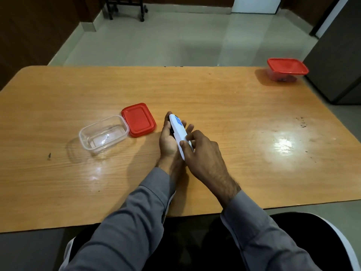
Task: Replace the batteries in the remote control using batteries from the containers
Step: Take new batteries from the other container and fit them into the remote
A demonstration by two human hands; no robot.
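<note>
L hand cradles slim white plastic remote — R hand fingertips pinch its rear.

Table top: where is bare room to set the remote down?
Free: the wide stretch right of the hands, up to the closed container; also the near-left corner. Crowded: left of the remote, where the open container and red lid lie.

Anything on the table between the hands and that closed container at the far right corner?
Nothing visible. The wooden table is bare between the remote control, held in both hands, and the closed red-lidded container. The open clear container and its red lid lie off to the left.
</note>
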